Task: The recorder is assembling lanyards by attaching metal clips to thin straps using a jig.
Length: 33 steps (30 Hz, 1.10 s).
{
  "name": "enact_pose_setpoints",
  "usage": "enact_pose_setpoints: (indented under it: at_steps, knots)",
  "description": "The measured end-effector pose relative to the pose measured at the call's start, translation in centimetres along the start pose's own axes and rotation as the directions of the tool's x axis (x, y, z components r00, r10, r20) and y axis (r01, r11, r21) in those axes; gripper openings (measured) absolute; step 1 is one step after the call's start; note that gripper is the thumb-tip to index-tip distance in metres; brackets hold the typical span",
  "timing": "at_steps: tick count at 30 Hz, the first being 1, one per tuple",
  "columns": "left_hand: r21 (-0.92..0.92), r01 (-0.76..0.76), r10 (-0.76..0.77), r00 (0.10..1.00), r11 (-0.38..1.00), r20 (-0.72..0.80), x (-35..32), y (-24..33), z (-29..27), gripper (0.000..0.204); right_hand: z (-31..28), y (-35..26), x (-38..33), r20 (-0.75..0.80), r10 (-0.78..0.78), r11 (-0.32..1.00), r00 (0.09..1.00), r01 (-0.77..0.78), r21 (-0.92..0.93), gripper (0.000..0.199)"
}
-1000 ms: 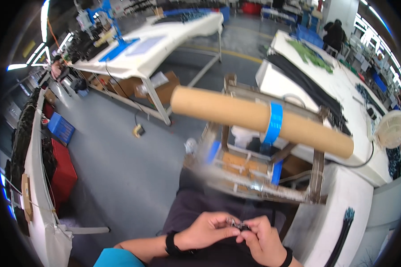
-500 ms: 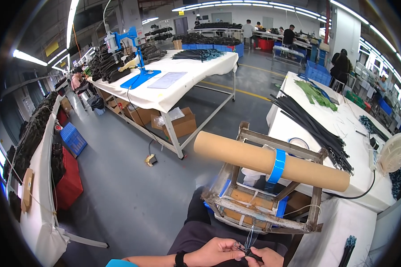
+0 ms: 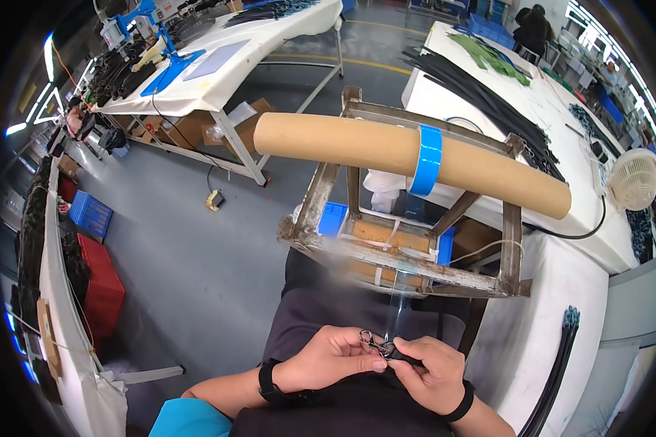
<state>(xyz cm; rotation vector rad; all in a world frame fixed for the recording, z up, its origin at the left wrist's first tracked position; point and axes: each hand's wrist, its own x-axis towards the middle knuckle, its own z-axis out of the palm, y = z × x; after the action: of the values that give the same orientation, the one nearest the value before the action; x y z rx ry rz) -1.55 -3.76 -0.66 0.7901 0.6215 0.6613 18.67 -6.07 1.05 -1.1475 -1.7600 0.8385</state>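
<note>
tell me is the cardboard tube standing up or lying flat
Lying flat: the cardboard tube rests crosswise on top of the metal frame.

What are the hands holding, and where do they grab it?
Both hands, left hand and right hand, pinch a small metal clip between them; the fingers grip its ends.

Both hands meet over the lap: the left hand (image 3: 328, 358) and right hand (image 3: 428, 371) pinch a small metal snap clip (image 3: 375, 342) between their fingers (image 3: 368, 362); above them, a long cardboard tube (image 3: 408, 162) rests on a rusty metal frame (image 3: 408, 266).

Rusty metal frame (image 3: 408, 266) close above both hands, open floor (image 3: 189, 255) to the left
</note>
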Motion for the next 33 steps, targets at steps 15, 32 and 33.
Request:
enact_pose_setpoints:
  at_steps: [15, 32, 33]
  knots:
    - [0.104, 0.065, -0.057, 0.995, 0.992, -0.081, 0.0, -0.5, 0.4, 0.015, 0.2, 1.2, -0.7, 0.272, 0.371, 0.761, 0.888, -0.458, 0.459, 0.018]
    - [0.871, -0.484, 0.697, 0.595, -0.087, 0.400, 1.7, 0.5, 1.2, 0.022, 0.7, 1.1, -0.5, 0.341, 0.535, 0.387, 0.773, -0.583, 0.714, 0.009]
    - [0.870, -0.485, 0.696, 0.596, -0.086, 0.401, 1.8, 0.3, 1.1, 0.022, 1.0, 1.0, -0.8, 0.208, 0.512, 0.523, 0.833, -0.494, 0.694, 0.010]
